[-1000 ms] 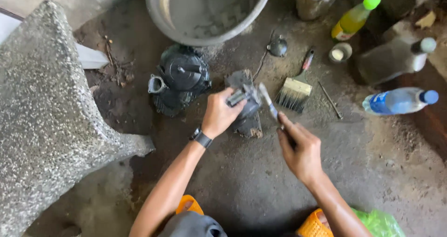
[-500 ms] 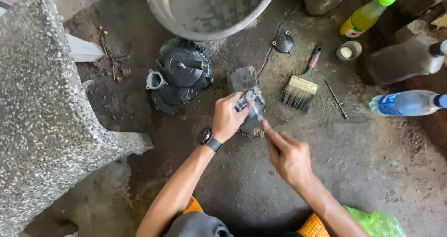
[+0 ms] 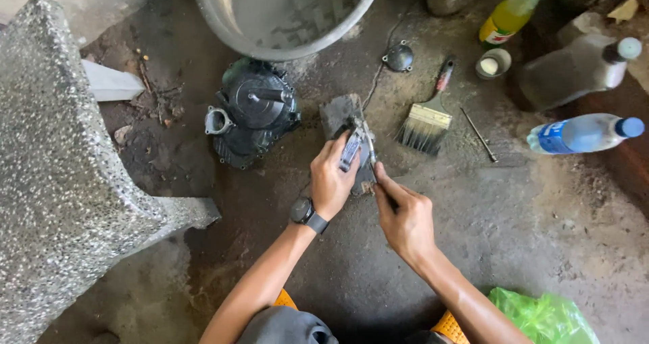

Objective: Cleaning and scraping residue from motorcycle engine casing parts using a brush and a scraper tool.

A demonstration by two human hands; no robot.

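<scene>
My left hand [image 3: 332, 178], with a black watch on the wrist, grips a small grey metal part [image 3: 351, 148] over a flat dark stone block [image 3: 340, 114] on the concrete floor. My right hand [image 3: 404, 215] holds a thin metal tool [image 3: 370, 144] whose tip rests against that part. A black greasy engine casing [image 3: 253, 111] lies just left of the block.
A paintbrush [image 3: 426, 121], a round black cap [image 3: 399, 57], a thin metal rod [image 3: 478, 134] and a small pot [image 3: 492, 63] lie to the right. Bottles [image 3: 581, 133] stand at far right. A large grey basin [image 3: 284, 13] sits above, a speckled concrete slab [image 3: 61, 168] left, a green bag [image 3: 541, 313] below.
Both hands have shifted down and closer together over the block. The right hand's tool now touches the small part held by the left hand.
</scene>
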